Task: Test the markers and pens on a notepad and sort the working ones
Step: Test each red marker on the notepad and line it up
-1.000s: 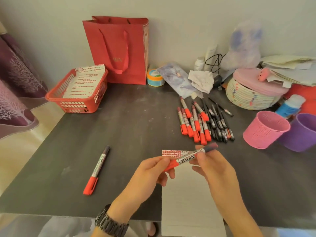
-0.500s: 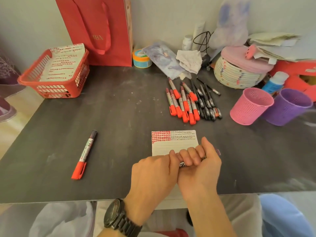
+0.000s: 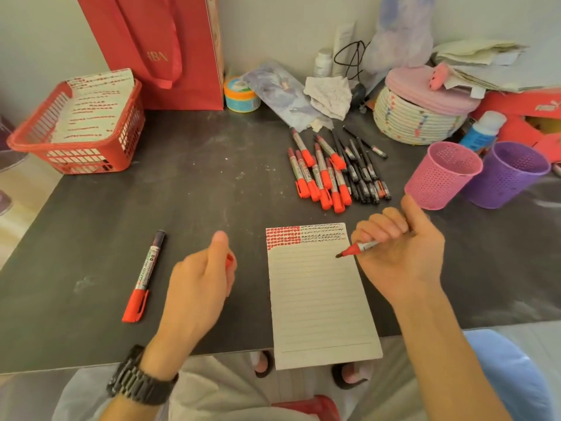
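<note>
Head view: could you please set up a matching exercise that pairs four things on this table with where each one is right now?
Things:
1. uncapped marker
2. red cap
3. capped marker
4. pink cup

Places:
a. lying alone on the table, left of the left hand
b. held in the right hand, tip over the notepad
c. held in the left hand
d. standing upright beside the purple cup

Pairs: 1-b, 2-c, 3-a, 4-d.
</note>
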